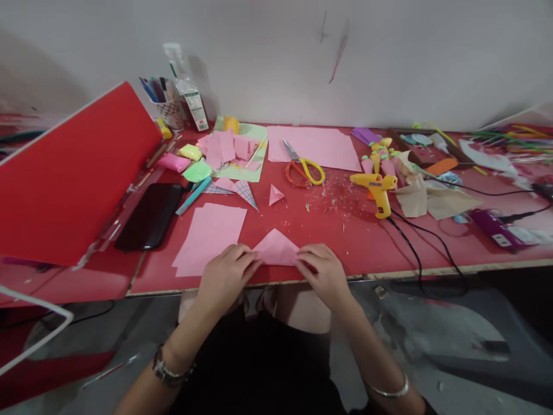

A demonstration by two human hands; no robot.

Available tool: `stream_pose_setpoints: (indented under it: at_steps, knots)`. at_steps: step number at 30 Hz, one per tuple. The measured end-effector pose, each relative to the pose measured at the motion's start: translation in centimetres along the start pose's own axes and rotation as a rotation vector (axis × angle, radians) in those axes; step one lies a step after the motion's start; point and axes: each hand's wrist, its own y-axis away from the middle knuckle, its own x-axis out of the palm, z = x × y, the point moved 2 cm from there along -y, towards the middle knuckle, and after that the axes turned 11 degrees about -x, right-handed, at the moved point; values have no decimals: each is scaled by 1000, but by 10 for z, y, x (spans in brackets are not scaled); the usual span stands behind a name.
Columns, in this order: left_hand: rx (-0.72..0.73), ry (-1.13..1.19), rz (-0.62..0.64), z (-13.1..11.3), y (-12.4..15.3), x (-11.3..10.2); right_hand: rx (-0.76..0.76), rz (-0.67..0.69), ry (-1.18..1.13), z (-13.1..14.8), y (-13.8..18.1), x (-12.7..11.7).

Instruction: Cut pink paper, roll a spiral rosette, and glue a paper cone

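Note:
A pink sheet of paper folded into a triangle (275, 248) lies at the table's front edge with its point facing away from me. My left hand (228, 271) pinches its left corner between thumb and fingers. At the opposite corner, my right hand (323, 271) pinches the paper the same way. Just left of it rests a stack of pink paper sheets (211, 233), partly behind my left hand. Beyond the triangle sits a small folded pink paper piece (275, 195). Blue-checked folded paper pieces (246, 194) lie to its left.
Scissors (305, 172) lie near more pink sheets (311, 147) at the back. A yellow glue gun (377, 193) with a black cord stands right. A black phone (150, 216) and a leaning red board (82, 178) are left. A bottle (190, 95) stands by the wall.

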Motion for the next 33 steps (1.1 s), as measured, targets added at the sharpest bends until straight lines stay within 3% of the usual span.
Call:
stream_pose_setpoints:
  at_steps: [8,17,28,33]
  knots:
    - [-122,-33,-63,4,-4,4,115,46,110,-4,-13,6]
    - [-264,-6,33,5,-7,4,154,138,249,-5,-23,6]
    - [-319,-1,165,7,-13,2,129,128,371,-4,-25,8]
    - [-271,-81,158,10,-11,-1,132,122,384,-4,-25,9]
